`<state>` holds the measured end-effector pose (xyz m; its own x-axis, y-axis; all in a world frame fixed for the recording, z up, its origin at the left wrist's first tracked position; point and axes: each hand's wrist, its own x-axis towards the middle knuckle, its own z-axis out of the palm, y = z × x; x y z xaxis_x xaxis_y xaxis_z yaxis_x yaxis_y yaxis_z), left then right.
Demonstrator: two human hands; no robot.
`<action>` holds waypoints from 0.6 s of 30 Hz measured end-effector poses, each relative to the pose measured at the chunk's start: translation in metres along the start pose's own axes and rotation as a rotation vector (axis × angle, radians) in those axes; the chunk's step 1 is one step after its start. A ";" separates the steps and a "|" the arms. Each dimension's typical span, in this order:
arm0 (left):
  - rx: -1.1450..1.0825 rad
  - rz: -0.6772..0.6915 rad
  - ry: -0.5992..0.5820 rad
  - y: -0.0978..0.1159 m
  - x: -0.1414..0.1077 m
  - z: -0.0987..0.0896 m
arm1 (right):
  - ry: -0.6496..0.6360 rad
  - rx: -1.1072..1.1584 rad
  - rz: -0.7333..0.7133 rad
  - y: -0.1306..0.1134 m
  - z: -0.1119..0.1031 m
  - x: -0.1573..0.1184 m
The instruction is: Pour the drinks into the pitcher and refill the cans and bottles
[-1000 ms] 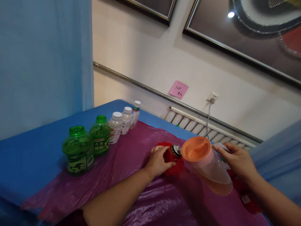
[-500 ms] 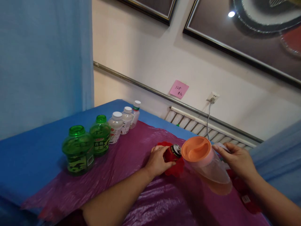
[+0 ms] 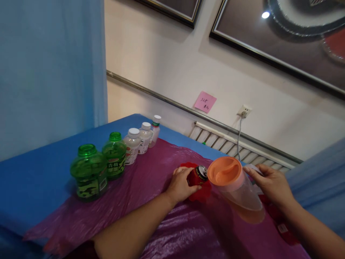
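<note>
My left hand is wrapped round a red drink can, which leans towards the right over a red scalloped dish. In my right hand is the handle of a clear plastic pitcher with an orange lid. The pitcher is tilted, its lid end close to the top of the can. Brownish liquid lies in the low end of the pitcher. Whether liquid passes between pitcher and can, I cannot tell.
Along the left stand two green open-necked bottles and several white-capped bottles. Crumpled purple plastic sheeting covers part of the blue table. A red object lies below my right forearm. Behind are a radiator and a plugged cord.
The low end of the pitcher has shifted very slightly left. Both hands keep their hold, and the can stays where it was.
</note>
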<state>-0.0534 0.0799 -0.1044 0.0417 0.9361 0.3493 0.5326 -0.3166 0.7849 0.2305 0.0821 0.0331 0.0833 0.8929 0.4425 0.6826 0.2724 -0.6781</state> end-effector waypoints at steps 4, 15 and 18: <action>0.001 0.006 0.016 -0.001 0.000 0.001 | -0.049 0.023 0.051 0.004 0.002 -0.001; -0.025 0.019 0.088 -0.006 0.003 0.003 | 0.203 0.420 0.199 0.061 0.020 0.002; -0.045 0.011 0.097 -0.005 0.004 0.002 | 0.309 0.638 0.217 0.074 0.033 0.003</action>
<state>-0.0547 0.0860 -0.1080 -0.0357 0.9138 0.4045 0.4937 -0.3358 0.8022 0.2577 0.1165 -0.0353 0.4333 0.8343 0.3407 0.0807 0.3407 -0.9367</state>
